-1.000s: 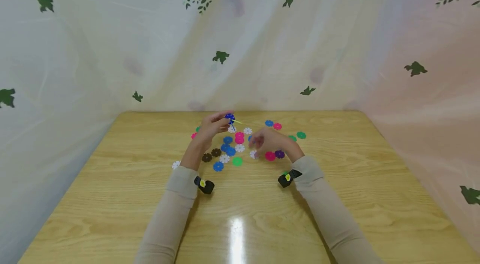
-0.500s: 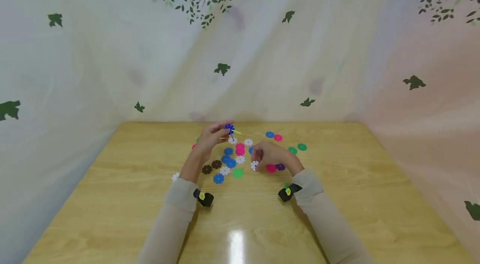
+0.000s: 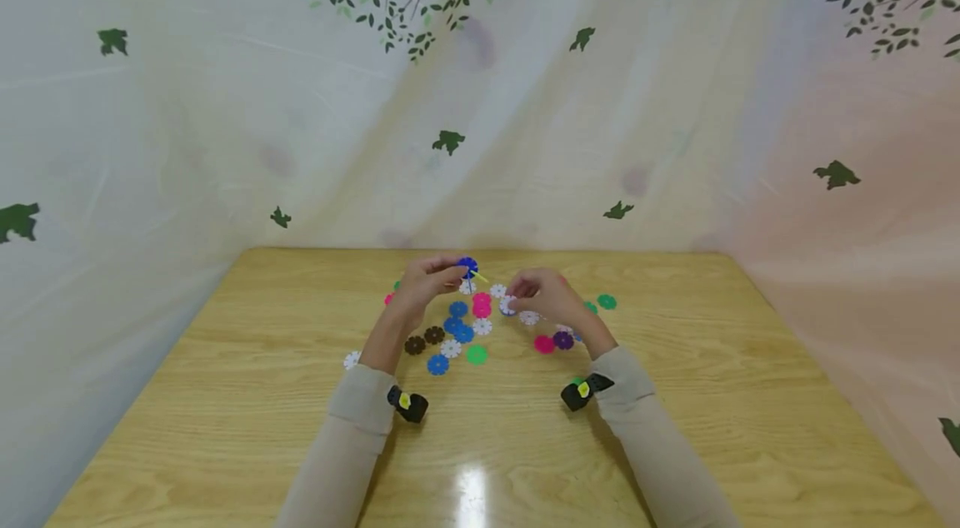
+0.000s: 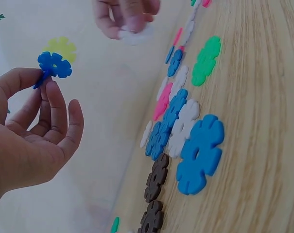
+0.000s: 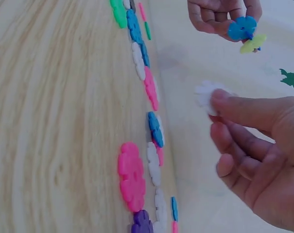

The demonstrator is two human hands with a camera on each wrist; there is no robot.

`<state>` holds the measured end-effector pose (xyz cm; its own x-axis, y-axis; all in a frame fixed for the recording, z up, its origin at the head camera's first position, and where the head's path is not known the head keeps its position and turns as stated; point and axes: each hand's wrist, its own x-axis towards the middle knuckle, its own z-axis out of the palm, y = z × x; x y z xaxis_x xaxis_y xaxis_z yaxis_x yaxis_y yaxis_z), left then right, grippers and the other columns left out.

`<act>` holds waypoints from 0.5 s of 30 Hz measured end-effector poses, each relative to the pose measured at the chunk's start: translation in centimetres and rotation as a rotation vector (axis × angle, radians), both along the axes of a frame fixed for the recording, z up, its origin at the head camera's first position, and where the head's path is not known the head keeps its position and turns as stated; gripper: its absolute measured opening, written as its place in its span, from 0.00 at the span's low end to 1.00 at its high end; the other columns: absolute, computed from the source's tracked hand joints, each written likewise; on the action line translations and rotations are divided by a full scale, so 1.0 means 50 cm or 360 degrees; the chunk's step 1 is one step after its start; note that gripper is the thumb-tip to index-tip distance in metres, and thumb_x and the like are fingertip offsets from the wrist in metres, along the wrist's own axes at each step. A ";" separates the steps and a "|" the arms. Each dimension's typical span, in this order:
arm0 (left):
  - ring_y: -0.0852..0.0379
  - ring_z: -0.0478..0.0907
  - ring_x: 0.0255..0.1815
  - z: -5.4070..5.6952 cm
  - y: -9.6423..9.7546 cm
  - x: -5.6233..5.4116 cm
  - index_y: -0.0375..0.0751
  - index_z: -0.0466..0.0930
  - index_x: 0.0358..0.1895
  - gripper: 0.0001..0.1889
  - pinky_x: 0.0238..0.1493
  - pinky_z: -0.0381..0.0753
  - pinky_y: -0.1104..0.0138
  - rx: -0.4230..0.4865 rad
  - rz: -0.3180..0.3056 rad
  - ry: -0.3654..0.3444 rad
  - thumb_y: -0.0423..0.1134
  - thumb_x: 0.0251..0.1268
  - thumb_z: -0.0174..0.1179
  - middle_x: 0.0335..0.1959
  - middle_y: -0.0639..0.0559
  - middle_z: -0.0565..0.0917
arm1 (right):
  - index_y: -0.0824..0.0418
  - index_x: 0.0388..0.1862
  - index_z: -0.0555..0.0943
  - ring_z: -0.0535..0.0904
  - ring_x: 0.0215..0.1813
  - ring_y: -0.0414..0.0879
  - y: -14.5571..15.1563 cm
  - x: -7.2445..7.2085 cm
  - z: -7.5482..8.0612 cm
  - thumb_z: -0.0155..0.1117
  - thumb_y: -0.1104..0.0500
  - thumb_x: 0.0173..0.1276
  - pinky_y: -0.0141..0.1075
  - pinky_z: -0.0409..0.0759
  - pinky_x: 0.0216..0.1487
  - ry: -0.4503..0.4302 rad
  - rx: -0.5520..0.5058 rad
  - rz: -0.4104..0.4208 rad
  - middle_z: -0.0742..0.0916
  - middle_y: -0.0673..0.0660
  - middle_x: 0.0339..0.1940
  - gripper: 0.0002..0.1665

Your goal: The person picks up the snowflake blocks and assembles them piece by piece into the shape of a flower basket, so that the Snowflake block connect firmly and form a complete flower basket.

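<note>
My left hand (image 3: 422, 291) pinches a dark blue flower-shaped plastic disc (image 4: 54, 65) between thumb and fingers, above the table. Joined to it is a yellow disc (image 4: 66, 47), and another blue piece (image 4: 42, 79) stands crosswise at the fingertips. On the right, my right hand (image 3: 553, 299) pinches a white flower-shaped disc (image 5: 204, 94) by its edge, its thumb over part of the face. The white disc is raised off the table and apart from the blue and yellow pieces. A gap separates the two hands.
Loose discs lie scattered on the wooden table (image 3: 480, 428) under and between the hands: several blue ones (image 3: 438, 365), brown ones (image 3: 415, 346), a light green one (image 3: 477, 355), pink ones (image 3: 544, 344) and a purple one (image 3: 562, 341). A patterned cloth (image 3: 525, 136) hangs behind the table.
My right hand has lifted the white disc from the table and moved it away from me, up toward the left hand's height. The left hand keeps its hold, nearly still.
</note>
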<state>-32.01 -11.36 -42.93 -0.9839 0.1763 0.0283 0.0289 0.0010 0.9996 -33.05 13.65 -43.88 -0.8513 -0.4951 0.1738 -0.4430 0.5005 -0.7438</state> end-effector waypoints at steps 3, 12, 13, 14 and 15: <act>0.61 0.80 0.39 0.000 0.003 0.002 0.29 0.81 0.58 0.16 0.68 0.77 0.46 -0.0019 -0.0012 -0.0017 0.37 0.75 0.60 0.39 0.56 0.84 | 0.66 0.42 0.86 0.84 0.41 0.48 -0.002 0.001 0.009 0.71 0.64 0.68 0.35 0.82 0.45 0.0127 -0.0149 -0.0140 0.89 0.60 0.37 0.07; 0.40 0.81 0.54 -0.006 0.012 0.003 0.30 0.81 0.59 0.18 0.67 0.77 0.46 -0.0076 -0.0049 -0.0035 0.39 0.74 0.60 0.44 0.51 0.86 | 0.63 0.43 0.87 0.87 0.43 0.47 -0.017 0.011 0.030 0.71 0.60 0.69 0.32 0.83 0.43 0.0184 -0.0478 -0.0257 0.91 0.62 0.41 0.08; 0.39 0.80 0.55 -0.006 0.013 0.003 0.30 0.81 0.59 0.18 0.67 0.77 0.46 -0.0079 -0.0052 -0.0031 0.39 0.75 0.60 0.45 0.51 0.86 | 0.63 0.43 0.87 0.87 0.43 0.45 -0.018 0.011 0.031 0.71 0.60 0.69 0.31 0.83 0.42 0.0183 -0.0497 -0.0258 0.91 0.62 0.41 0.08; 0.38 0.80 0.56 -0.006 0.014 0.004 0.30 0.81 0.59 0.18 0.67 0.77 0.47 -0.0084 -0.0057 -0.0028 0.39 0.75 0.60 0.45 0.51 0.86 | 0.64 0.43 0.87 0.87 0.43 0.45 -0.020 0.012 0.031 0.71 0.60 0.69 0.31 0.84 0.42 0.0176 -0.0516 -0.0257 0.91 0.62 0.41 0.08; 0.39 0.80 0.55 -0.006 0.015 0.004 0.30 0.81 0.59 0.18 0.67 0.77 0.47 -0.0089 -0.0060 -0.0026 0.39 0.75 0.60 0.44 0.51 0.86 | 0.64 0.43 0.87 0.87 0.42 0.44 -0.021 0.011 0.030 0.72 0.60 0.68 0.30 0.84 0.42 0.0173 -0.0532 -0.0253 0.91 0.63 0.41 0.08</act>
<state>-31.80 -10.63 -43.21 -0.9768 0.2142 0.0012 0.0136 0.0562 0.9983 -32.49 12.61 -42.36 -0.8806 -0.2593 0.3966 -0.4646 0.3073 -0.8305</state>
